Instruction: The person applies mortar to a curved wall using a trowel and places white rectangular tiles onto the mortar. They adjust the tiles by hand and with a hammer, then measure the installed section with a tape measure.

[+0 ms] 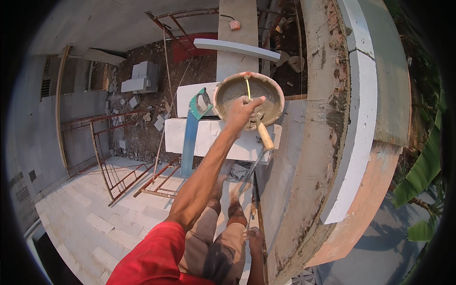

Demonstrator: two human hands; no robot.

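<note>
Scaffold (100, 161): rusty pipes stand on the left side of the building site, over a pale floor.
Loose blocks (145, 76): a small whitish stack sits on bare dirt beyond the pipes.
Saw (188, 142): blue blade, green grip, lying over white blocks (211, 135) with its grip end away from the worker.
Left hand (240, 113): stretched forward from a red sleeve (152, 251), fingers folded around the bucket's yellow handle (248, 88).
Bucket (271, 90): straight ahead of the worker, just right of the saw's grip, with wet grey mortar (230, 97) inside; from where I stand, I cannot tell whether the white blocks carry its full weight.
Right hand (254, 233): held low beside tan shorts (232, 237), fingers curled; whether it grips anything, I cannot tell.
Trowel (265, 137): wooden handle sticking out over the bucket's near rim, its long axis running back toward the worker and slightly rightward. The left hand is much nearer, just left of it and a little farther out; the right hand is well apart, closer to the body.
Wall (325, 95): mortar-smeared ledge curving along the worker's right.
Block row (363, 104): white pieces line the wall's outer side.
Leaves (420, 183): broad and green, at far right.
</note>
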